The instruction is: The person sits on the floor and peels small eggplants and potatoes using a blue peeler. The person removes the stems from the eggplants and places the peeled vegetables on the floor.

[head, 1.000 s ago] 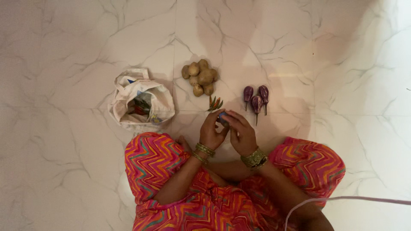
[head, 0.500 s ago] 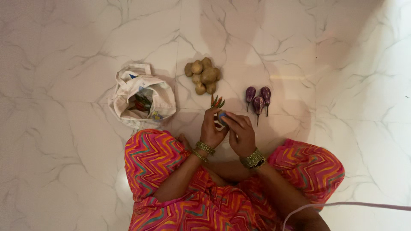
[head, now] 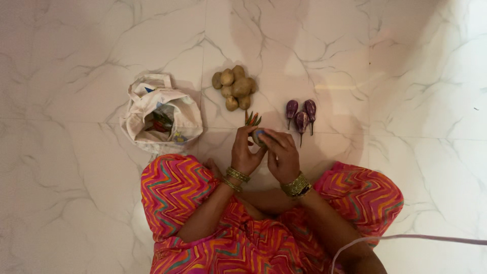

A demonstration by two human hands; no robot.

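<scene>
I sit cross-legged on a white marble floor in a pink zigzag-patterned garment. My left hand (head: 245,151) and my right hand (head: 280,153) meet in front of me, both gripping a small bluish-green object (head: 258,135) between the fingertips. What the object is cannot be told. Gold bangles ring both wrists. Just beyond my fingers lie a few red and green chillies (head: 251,119). A pile of several potatoes (head: 233,91) sits farther out. Three small purple eggplants (head: 300,115) lie to the right of the chillies.
A white cloth bag (head: 161,114) stands open on the floor to the left, with colourful packets inside. A thin pale cable (head: 406,238) runs across the lower right corner. My knees spread wide on both sides.
My hands stay together on the small object, with only slight finger shifts. The view has drifted a little, so the floor items sit slightly left of before.
</scene>
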